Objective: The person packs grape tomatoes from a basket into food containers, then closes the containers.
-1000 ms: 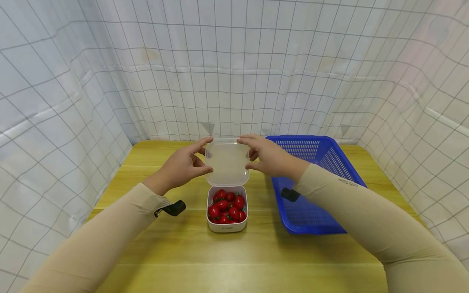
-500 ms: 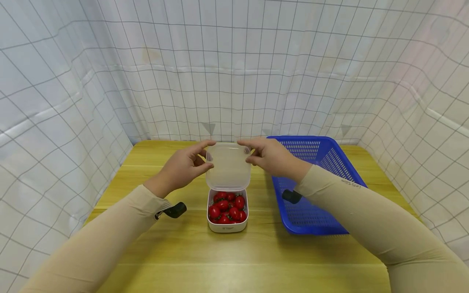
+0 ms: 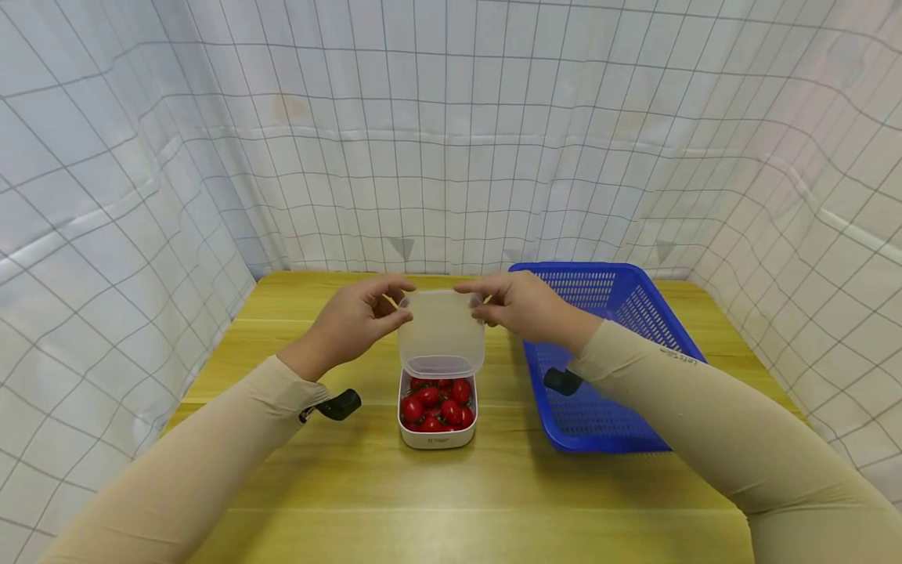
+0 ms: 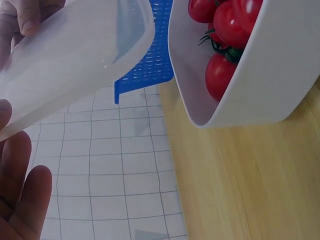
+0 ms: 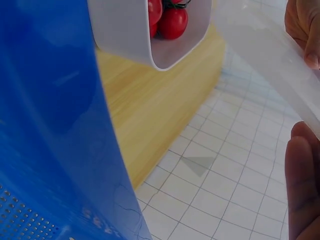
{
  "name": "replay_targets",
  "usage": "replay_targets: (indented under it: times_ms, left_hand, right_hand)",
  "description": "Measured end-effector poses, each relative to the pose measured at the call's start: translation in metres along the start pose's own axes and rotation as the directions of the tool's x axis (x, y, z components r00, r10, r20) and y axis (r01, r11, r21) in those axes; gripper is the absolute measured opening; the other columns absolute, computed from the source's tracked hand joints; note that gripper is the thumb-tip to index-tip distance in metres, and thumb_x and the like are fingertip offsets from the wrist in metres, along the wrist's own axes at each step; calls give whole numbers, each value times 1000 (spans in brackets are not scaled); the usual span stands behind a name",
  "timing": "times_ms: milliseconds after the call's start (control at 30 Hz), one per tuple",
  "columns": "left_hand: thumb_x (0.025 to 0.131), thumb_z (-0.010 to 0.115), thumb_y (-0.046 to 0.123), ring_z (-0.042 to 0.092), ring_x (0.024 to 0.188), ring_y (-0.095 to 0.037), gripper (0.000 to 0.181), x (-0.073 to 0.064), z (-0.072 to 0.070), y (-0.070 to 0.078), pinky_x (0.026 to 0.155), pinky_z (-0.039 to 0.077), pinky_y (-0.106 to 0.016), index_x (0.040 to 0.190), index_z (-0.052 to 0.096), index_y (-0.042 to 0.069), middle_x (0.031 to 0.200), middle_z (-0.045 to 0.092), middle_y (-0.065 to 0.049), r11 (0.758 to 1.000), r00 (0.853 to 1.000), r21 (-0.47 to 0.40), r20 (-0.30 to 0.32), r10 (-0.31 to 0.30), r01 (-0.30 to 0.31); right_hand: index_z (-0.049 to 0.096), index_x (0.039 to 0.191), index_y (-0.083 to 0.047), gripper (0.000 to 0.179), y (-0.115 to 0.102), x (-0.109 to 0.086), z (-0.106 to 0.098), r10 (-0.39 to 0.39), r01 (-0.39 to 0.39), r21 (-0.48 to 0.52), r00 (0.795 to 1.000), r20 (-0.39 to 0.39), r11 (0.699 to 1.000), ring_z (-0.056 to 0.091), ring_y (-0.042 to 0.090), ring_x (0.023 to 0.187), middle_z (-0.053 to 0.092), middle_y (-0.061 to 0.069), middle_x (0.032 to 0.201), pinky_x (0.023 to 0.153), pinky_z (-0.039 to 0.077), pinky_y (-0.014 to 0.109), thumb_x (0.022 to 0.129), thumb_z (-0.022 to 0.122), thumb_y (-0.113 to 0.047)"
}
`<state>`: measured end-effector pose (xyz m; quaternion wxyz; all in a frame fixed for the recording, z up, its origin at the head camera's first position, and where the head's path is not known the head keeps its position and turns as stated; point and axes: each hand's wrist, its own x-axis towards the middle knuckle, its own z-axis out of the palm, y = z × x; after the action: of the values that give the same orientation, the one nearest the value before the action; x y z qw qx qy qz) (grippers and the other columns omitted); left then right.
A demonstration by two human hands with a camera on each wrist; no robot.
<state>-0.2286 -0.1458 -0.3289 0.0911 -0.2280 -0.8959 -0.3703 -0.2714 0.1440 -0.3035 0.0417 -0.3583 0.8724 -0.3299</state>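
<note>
A translucent plastic lid (image 3: 441, 329) is held tilted by both hands, its near edge low over the back of a white container (image 3: 437, 441). My left hand (image 3: 352, 319) pinches the lid's left edge between thumb and fingers. On the opposite edge, my right hand (image 3: 530, 307) grips it the same way. Red cherry tomatoes (image 3: 430, 395) with green stems fill the container; the lid covers the rearmost ones in the head view. In the left wrist view the lid (image 4: 80, 55) stands apart from the container's rim (image 4: 200, 122).
A blue perforated plastic basket (image 3: 599, 423) stands to the right of the container, partly under my right forearm. Beneath everything is a wooden table (image 3: 338, 486). White grid-patterned cloth (image 3: 451, 180) hangs behind and on both sides.
Both hands have lowered slightly and brought the lid toward me. Its near edge now overlaps the back of the container, and the lid is tilted more. Container and basket stay put.
</note>
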Motion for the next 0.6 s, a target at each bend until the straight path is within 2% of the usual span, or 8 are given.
replay_targets:
  times_ms: [133, 300, 600]
  left_hand:
    - [99, 75, 17, 73, 84, -13, 33, 0, 0, 1, 72, 59, -30, 132, 70, 11, 100, 74, -2, 1000, 1000, 10, 10, 17, -17]
    - [100, 74, 16, 72, 81, -10, 28, -1, 1, 0, 68, 58, -28, 128, 74, 11, 100, 76, 1, 997, 997, 29, 14, 75, -76]
    - [99, 75, 14, 71, 81, -10, 19, -4, 1, 0, 71, 59, -29, 118, 78, 12, 101, 75, 0, 990, 991, 60, -6, 131, -130]
  right_hand:
    - [74, 135, -18, 35, 0, -1, 0, -15, 15, -37, 1000, 2, 999, 68, 11, 82, 80, -1, 100, 66, 54, 28, 101, 72, -13]
    - [75, 134, -18, 32, 0, -3, -1, -17, 17, -46, 1000, 13, 999, 70, 11, 86, 81, 0, 105, 70, 55, 28, 103, 70, -18]
    - [76, 132, -20, 30, 0, -6, -1, -31, 32, -49, 999, 15, 998, 68, 11, 85, 80, -2, 109, 70, 55, 30, 103, 70, -21]
